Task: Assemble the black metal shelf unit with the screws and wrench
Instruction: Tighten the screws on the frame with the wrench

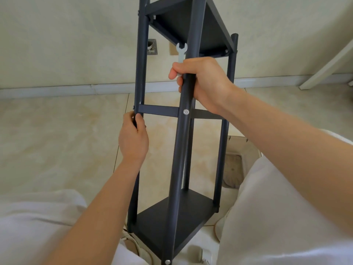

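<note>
The black metal shelf unit stands tilted between my knees, with a lower shelf board near me and an upper board at the top of the view. My left hand grips the left front post just below a crossbar. My right hand wraps around the near right post and also holds a small silver wrench, whose open jaw sticks up above my fingers. A silver screw head sits in that post where the crossbar meets it. Another screw shows at the post's foot.
Beige tiled floor stretches ahead to a pale wall with a grey baseboard. A metal floor socket plate lies behind the unit. A white furniture leg slants at the right. My white trousers and shoes flank the shelf's base.
</note>
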Demonstrator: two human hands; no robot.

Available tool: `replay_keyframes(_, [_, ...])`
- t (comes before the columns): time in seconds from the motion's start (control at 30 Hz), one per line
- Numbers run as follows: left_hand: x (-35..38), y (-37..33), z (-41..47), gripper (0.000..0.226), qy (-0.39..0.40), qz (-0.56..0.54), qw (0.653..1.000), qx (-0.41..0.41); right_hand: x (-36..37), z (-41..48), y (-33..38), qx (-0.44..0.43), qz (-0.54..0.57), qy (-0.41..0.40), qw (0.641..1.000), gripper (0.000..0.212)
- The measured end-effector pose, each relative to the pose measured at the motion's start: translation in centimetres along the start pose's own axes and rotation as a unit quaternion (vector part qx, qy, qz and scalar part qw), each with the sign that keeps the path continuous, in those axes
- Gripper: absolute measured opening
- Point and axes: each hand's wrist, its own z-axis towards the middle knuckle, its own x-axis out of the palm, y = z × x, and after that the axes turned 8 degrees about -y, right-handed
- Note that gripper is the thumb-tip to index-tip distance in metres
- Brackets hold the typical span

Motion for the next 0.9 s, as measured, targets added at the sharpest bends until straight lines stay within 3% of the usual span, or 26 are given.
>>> replay_keyframes(0.1, [-0.6,-0.7,0.1,0.04,0.014,-0.026,0.999,-0.022,0.4,0.3,0.0,0.005,0.004,-0.02,1.0,0.021])
replay_keyframes(0.23, [-1.3,-1.6,-0.8,0.062,-0.004,0.184,0.981,0.062,0.6,0.9,0.0,0.011,0.023,-0.032,0.999,0.02])
replay_keyframes(0.37, [-1.5,-3.9,-3.2,0.058,0.028,0.062,0.986,0.152,1.3,1.2,-0.1,0.012,0.025,-0.035,0.999,0.015])
replay_keyframes(0.5, [-2.0,-5.0,-4.9,0.034,0.004,-0.025,0.994,0.107,2.0,1.5,-0.1,0.009,0.028,-0.034,0.999,0.018])
replay_keyframes(0.63, [-1.3,-5.1,-6.4,0.017,0.131,-0.094,0.987,-0.012,2.6,1.5,0.1,0.006,0.034,-0.036,0.999,0.016])
replay_keyframes(0.7, [-1.0,-5.2,-6.4,0.009,0.162,-0.101,0.981,-0.024,2.7,1.5,0.3,0.002,0.034,-0.039,0.999,0.014])
replay_keyframes(0.9, [-0.2,-4.3,-5.9,0.022,0.112,-0.066,0.991,-0.008,3.5,1.6,0.7,-0.003,0.011,-0.037,0.999,0.013])
